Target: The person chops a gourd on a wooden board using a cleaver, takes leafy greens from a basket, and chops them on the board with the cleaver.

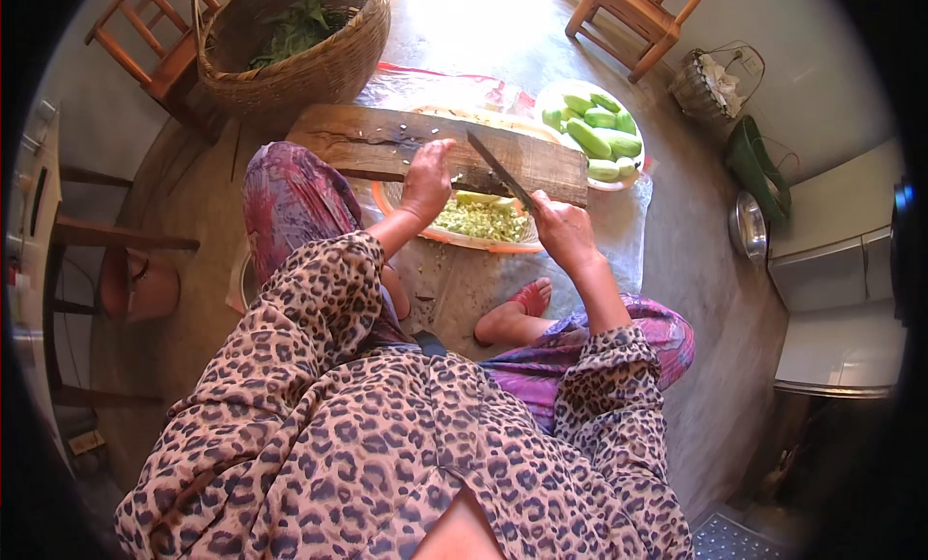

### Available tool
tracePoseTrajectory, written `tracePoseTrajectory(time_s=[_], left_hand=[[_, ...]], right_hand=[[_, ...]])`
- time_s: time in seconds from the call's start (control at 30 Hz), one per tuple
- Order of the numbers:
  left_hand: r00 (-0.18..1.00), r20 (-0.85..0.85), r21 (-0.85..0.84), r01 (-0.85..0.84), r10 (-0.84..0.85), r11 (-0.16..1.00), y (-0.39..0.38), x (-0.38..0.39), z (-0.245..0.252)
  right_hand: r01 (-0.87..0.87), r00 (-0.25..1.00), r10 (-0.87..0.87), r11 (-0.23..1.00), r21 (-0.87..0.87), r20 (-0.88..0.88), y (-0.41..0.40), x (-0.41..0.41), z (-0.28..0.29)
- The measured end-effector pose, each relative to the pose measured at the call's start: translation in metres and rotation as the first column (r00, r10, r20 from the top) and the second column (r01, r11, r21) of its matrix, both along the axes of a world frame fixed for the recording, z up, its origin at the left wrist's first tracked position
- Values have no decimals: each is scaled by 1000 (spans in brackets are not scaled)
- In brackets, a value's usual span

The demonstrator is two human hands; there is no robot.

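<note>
A knife (500, 170) with a dark blade is gripped by my right hand (564, 226), its tip pointing up and left over a thick wooden board (348, 143). My left hand (429, 179) is at the board's near edge, fingers together and pointing away from me; whether it holds anything cannot be told. Small pale bits lie on the board. Beneath the board sits an orange-rimmed basket (464, 241) with chopped pale green pieces (486, 221) and larger pieces partly hidden. Beyond the board's right end, a round basket (549, 96) holds several green gourd-like vegetables (589, 138).
A large wicker basket (290, 78) with leafy greens (297, 31) stands at the upper left, beside a wooden chair (156, 53). Another wooden chair (631, 13) is at the upper right. A plastic sheet (623, 234) covers the floor. A metal bowl (748, 226) leans by the right-hand cabinets.
</note>
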State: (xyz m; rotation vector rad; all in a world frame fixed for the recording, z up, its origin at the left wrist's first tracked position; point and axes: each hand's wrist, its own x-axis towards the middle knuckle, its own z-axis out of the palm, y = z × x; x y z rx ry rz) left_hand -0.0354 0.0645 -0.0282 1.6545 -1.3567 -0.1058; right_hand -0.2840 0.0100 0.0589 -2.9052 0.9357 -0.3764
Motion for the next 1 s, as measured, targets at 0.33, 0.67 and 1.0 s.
tracePoseTrajectory(time_s=[0.33, 0.67, 1.0], left_hand=[[924, 314, 365, 96, -219, 926, 24, -4, -38], [951, 203, 229, 184, -232, 956, 24, -21, -7], [481, -873, 136, 76, 84, 988, -16, 11, -17]], right_hand=[[-36, 996, 40, 998, 51, -84, 22, -2, 15], [35, 998, -33, 999, 36, -57, 11, -4, 6], [-2, 925, -221, 810, 587, 308, 7, 8, 3]])
